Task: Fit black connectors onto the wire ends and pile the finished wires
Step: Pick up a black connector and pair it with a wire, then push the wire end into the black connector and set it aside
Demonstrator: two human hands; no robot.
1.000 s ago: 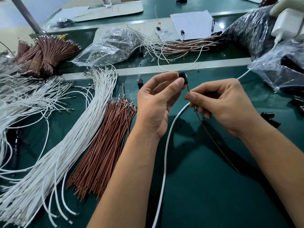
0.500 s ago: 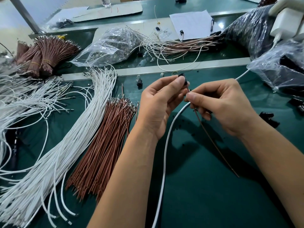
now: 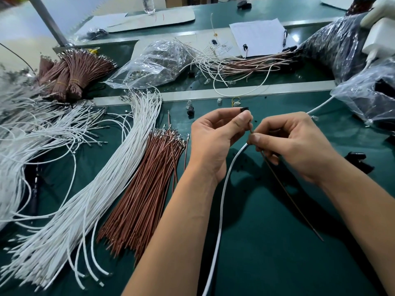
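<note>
While the left hand (image 3: 215, 142) pinches a small black connector (image 3: 245, 109) between thumb and fingertips, closed tight on it, the right hand (image 3: 290, 144) is pinched shut on a thin brown wire (image 3: 286, 193) just below the connector, w/ the wire's upper end running up into the connector's underside; whether the terminal is seated can't be told, fingers cover it. A white wire (image 3: 220, 201) also passes under the right fingers & trails down toward the near edge. Likely step: pushing the brown end home. Risks, as a guess: wire is thin & held a bit back from the tip, so a push off-axis could buckle it or bend the terminal; the connector is tiny, so a slip of the thumb could drop it among the small black bits on the green surface (image 3: 277, 263). The white wire caught in the same pinch could drag & pull the aim off. Room: the surface below & between the forearms is mostly open, good for the wire tails. Left side is crowded, w/ the brown wire bundle (image 3: 141, 199) near the left wrist & the white wire bundle (image 3: 89, 195) beyond it. Finished wires (image 3: 245, 65) sit across the pale rail at the back, a clear plastic bag (image 3: 367, 92) crowds far right.
</note>
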